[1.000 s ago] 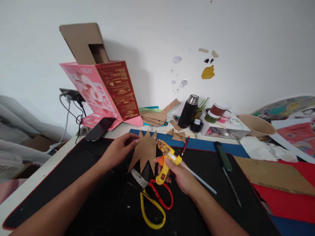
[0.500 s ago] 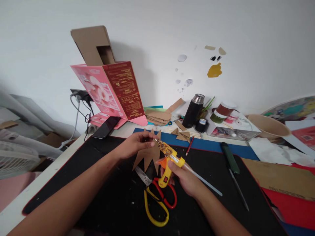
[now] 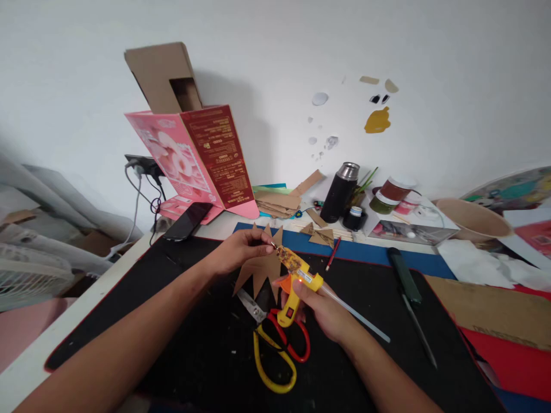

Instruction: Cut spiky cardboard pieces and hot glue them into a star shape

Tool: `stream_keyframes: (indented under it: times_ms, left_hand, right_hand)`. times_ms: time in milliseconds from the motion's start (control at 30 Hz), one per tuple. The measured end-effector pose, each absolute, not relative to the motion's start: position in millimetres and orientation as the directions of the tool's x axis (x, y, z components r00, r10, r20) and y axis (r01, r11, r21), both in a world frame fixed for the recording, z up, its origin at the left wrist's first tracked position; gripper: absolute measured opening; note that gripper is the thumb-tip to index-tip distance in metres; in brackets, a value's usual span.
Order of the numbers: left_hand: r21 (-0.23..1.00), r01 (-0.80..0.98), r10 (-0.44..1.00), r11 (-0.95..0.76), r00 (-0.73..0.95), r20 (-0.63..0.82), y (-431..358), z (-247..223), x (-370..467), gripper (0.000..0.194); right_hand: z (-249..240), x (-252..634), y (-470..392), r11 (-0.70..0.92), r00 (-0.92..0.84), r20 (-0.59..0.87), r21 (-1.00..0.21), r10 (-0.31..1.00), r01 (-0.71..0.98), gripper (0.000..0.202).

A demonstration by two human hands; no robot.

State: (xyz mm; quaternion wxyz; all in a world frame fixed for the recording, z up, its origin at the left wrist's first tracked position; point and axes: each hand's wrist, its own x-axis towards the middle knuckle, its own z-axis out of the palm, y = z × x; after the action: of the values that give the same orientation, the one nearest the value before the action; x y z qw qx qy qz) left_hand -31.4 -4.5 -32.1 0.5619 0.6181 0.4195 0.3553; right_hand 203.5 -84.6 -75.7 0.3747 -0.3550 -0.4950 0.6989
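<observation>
My right hand (image 3: pixel 318 304) is wrapped around the handle of a yellow hot glue gun (image 3: pixel 296 269), with a clear glue stick (image 3: pixel 361 316) running out of its back. Close to the metal nozzle, the fingertips of my left hand (image 3: pixel 245 249) are pinched together; whatever they hold is too small or hidden to make out. Beneath both hands lies a piece of cardboard cut into spikes (image 3: pixel 260 269), partly covered. Scissors with one red and one yellow handle loop (image 3: pixel 275 387) rest on the black mat, their blades reaching toward the cardboard.
A green-handled knife (image 3: pixel 404 276) lies to the right on the black mat (image 3: pixel 193 344). Along the back stand a phone (image 3: pixel 188 221), a pink and red box (image 3: pixel 215 155), a black flask (image 3: pixel 340 195) and paint jars (image 3: pixel 382 202). A red pencil (image 3: pixel 333 253) lies near cardboard scraps (image 3: pixel 319 235).
Both hands and the glue gun stay almost in place. A small red light now shows on the gun's body. The whole view has shifted slightly.
</observation>
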Motion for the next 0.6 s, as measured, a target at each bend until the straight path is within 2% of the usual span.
stream_keyframes:
  times_ms: [367, 600]
  left_hand:
    - [0.992, 0.127, 0.925, -0.006, 0.378, -0.042, -9, -31, -31, 0.033]
    - [0.953, 0.299, 0.966, -0.048, 0.256, -0.032, -28, -17, -67, 0.038]
  right_hand:
    - [-78, 204, -84, -0.256, -0.451, -0.160, -0.953, 0.878, -0.160, 0.069]
    - [-74, 201, -86, -0.292, -0.384, -0.196, -0.933, 0.902, -0.210, 0.071]
